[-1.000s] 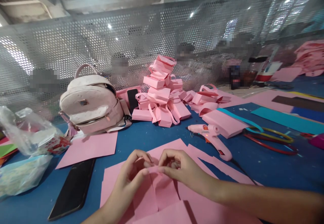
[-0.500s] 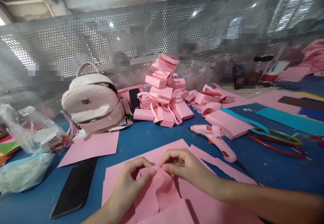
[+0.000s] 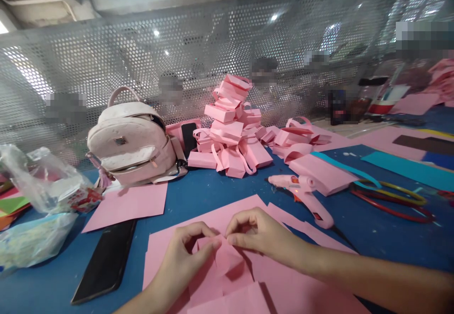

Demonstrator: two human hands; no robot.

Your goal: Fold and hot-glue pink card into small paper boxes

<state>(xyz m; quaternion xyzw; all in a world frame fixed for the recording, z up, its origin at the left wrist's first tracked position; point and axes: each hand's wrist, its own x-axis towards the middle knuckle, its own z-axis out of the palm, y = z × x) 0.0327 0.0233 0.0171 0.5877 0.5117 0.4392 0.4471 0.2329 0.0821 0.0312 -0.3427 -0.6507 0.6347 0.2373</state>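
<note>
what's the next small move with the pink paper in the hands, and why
Probably press the creased pink paper flatter along its fold: the left hand and right hand both have fingertips at its top edge, while its middle flap bulges up instead of lying flat.

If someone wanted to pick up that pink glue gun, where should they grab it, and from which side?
Probably by the slanting handle of the pink glue gun, coming from the near right with the right hand. The handle slopes down that way, while the nozzle points left and may be hot.
</note>
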